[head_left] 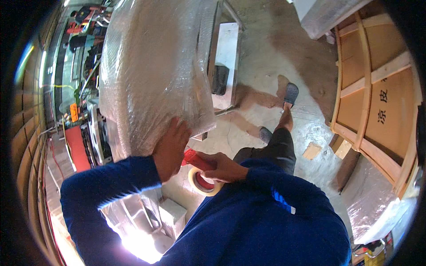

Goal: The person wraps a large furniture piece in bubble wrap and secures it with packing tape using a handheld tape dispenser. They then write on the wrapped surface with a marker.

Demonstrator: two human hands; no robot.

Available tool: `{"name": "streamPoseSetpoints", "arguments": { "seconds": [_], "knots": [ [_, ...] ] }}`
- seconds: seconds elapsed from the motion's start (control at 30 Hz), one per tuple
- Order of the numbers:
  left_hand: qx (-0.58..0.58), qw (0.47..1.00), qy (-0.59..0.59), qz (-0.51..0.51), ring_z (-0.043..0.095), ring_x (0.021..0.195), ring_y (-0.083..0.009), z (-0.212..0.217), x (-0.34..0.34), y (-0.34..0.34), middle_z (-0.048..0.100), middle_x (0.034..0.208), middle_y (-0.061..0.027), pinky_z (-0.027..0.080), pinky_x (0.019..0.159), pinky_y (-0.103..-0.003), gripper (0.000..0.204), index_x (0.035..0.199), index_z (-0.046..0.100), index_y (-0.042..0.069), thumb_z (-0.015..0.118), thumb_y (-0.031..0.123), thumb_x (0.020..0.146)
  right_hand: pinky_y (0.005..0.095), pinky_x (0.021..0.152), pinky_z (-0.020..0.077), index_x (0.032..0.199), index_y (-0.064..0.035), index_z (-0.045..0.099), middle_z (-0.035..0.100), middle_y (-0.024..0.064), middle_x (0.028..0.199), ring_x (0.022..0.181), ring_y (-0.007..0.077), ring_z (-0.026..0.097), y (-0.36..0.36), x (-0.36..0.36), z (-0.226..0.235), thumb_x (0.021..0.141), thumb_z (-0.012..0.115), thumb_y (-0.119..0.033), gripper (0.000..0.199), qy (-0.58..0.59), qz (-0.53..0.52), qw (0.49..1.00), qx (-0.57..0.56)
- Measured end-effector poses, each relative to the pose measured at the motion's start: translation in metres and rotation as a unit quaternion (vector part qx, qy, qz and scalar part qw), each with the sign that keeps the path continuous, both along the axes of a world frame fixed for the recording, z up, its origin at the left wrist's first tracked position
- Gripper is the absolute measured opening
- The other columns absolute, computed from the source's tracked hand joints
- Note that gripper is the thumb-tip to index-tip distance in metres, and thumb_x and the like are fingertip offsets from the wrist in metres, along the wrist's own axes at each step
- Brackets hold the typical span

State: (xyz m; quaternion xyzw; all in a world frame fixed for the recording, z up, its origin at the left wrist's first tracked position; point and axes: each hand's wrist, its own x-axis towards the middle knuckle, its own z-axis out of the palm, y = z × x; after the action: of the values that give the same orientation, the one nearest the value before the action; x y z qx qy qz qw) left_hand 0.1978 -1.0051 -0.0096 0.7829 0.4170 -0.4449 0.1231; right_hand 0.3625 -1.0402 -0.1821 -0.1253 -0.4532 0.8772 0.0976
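A large object wrapped in clear bubble wrap [155,66] stands in front of me, its near corner beside my hands. My left hand [171,148] lies against the near end of the wrap with its fingers stretched out over it. Just to the right, my right hand [226,168] is closed round the handle of a red tape dispenser [199,160]. A thick roll of pale tape [194,181] sits on the dispenser, below my fingers. The dispenser's head points toward the wrapped corner, close to my left hand. What the bubble wrap covers is hidden.
A wood-framed crate [375,95] stands at the right. Beyond the wrap is a metal frame with a white shelf [226,48] and a black object [220,80] on it. A small wooden board [312,151] lies on the concrete floor. Other people [82,42] appear far left.
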Motion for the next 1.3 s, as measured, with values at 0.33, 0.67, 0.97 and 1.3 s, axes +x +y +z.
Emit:
{"name": "streamPoseSetpoints", "arguments": {
  "seconds": [0.33,0.67,0.97,1.3],
  "knots": [
    [0.044,0.981,0.126,-0.142,0.016,0.148,-0.0368,-0.009,-0.008,-0.012,0.026,0.158,-0.0119,0.003,0.117,-0.065,0.042,0.128,0.063,0.013,0.047,0.024,0.090,0.0464,0.076,0.0535,0.105,-0.0045,0.071,0.072,0.0201,0.082,0.078,0.0380,0.070,0.062,-0.030,0.032,0.069,0.076,-0.040,0.051,-0.048,0.144,0.912,0.381],
    [-0.003,0.800,-0.329,0.502,0.065,0.100,-0.0239,-0.010,0.007,0.155,0.068,0.107,-0.0095,0.055,0.076,-0.038,0.046,0.124,0.057,0.009,0.054,0.047,0.098,0.0364,0.070,0.0538,0.150,-0.0097,0.040,0.066,0.0185,0.092,0.076,0.0310,0.068,0.203,0.127,0.044,0.069,0.081,-0.022,0.091,-0.111,-0.220,0.905,0.348],
    [-0.067,0.574,-0.443,0.685,0.063,0.082,-0.0080,-0.027,0.053,0.303,0.067,0.094,0.0022,0.053,0.079,-0.025,0.023,0.113,0.067,0.007,0.055,0.024,0.102,0.0456,0.064,0.0578,0.152,-0.0202,0.032,0.065,0.0183,0.093,0.075,0.0382,0.067,0.319,0.136,0.047,0.068,0.079,-0.029,0.097,-0.080,-0.319,0.832,0.446],
    [-0.159,0.615,-0.411,0.654,0.060,0.085,-0.0069,-0.058,0.039,0.458,0.066,0.093,0.0021,0.047,0.069,-0.025,0.016,0.109,0.068,0.010,0.062,0.017,0.096,0.0460,0.063,0.0578,0.150,-0.0176,0.037,0.064,0.0180,0.086,0.073,0.0376,0.067,0.413,0.117,0.021,0.068,0.080,-0.030,0.094,-0.131,-0.398,0.817,0.396]
  ]
}}
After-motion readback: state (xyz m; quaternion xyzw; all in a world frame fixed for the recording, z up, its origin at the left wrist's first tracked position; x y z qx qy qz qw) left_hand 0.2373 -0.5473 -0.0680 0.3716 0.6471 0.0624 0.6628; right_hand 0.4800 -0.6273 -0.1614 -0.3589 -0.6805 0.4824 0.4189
